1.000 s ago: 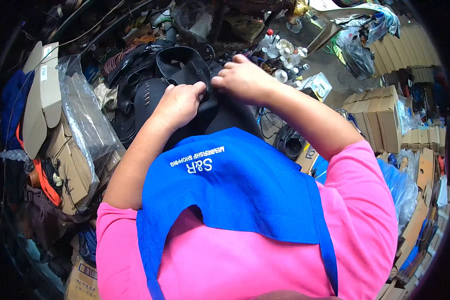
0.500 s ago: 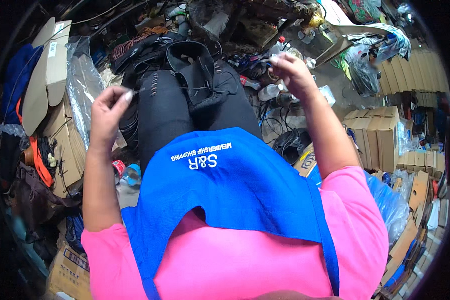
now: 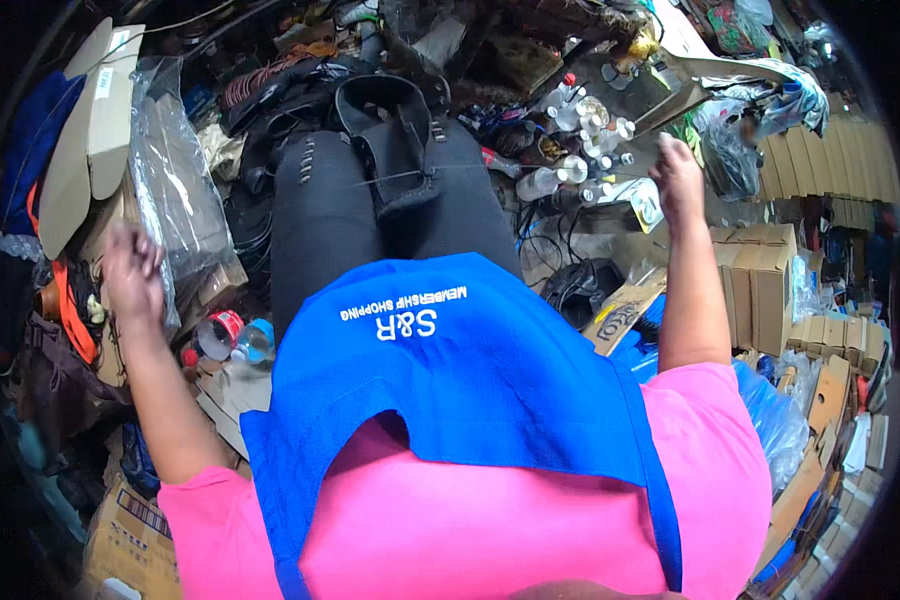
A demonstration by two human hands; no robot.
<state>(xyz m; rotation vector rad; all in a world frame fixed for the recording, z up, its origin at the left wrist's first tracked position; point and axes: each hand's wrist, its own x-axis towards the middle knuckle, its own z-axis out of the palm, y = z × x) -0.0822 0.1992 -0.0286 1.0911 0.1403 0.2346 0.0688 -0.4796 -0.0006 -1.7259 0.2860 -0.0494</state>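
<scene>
"Cardboard first: what stands nearest on the left?"

"One brown box (image 3: 135,545); I can't see what it contains. Slightly farther lie a red-labelled bottle (image 3: 218,335) and a blue-tinted bottle (image 3: 257,342), their contents unclear."

"And the hands?"

"Well apart. The left hand (image 3: 133,272) is blurred, its fingers curled, near a clear plastic sleeve (image 3: 175,180). The right hand (image 3: 678,182) is raised on the right, its fingers folded inward. I can't tell whether either one grips the thread."

"Which thread?"

"A thin line running across the black piece (image 3: 408,195). That piece rests over the gap between the thighs, its hollow loop towards the far side."

"Anything farther?"

"On the right, pale-capped bottles (image 3: 540,184) crowd together; how full they are is hard to make out. Farther right hangs a dark plastic bag (image 3: 732,172), bulging, its contents hidden."
</scene>
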